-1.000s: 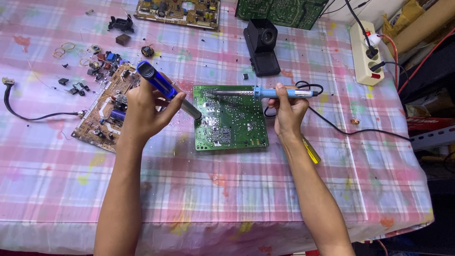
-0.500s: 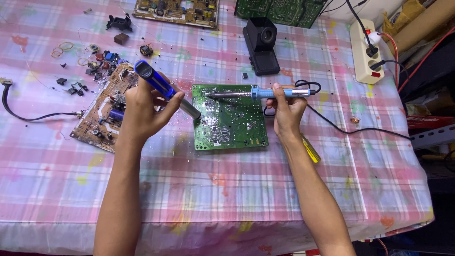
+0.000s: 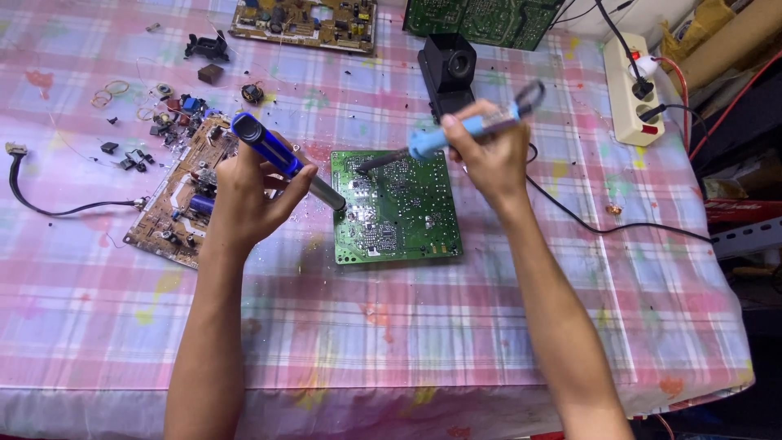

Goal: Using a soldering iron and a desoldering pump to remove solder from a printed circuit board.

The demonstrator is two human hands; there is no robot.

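Cable: a black lead [image 3: 57, 210] lay at the far left of the checked tablecloth [image 3: 407, 326], running to the brown board.
Loose parts: small components [image 3: 155, 122] were scattered beyond that board.
Brown board: a brown circuit board [image 3: 175, 213] sat left of your left hand, partly hidden by it.
Left hand: your left hand [image 3: 244, 200] was wrapped around a blue desoldering pump [image 3: 281, 159], fingers closed on its barrel, thumb near the top end.
Pump tip: the grey nozzle pointed down at the left edge of the green board; whether it touched, you could not tell from this angle.
Green board: the green circuit board [image 3: 397, 208] lay solder side up between your two hands, flat on the cloth.
Right hand: your right hand [image 3: 489, 155] pinched a blue-handled soldering iron [image 3: 456, 134], its dark tip angled over the board's upper left corner.
Stand: a black holder [image 3: 448, 69] stood just behind the iron.
Power strip: a white power strip [image 3: 631, 90] lay at the far right, cords plugged in.
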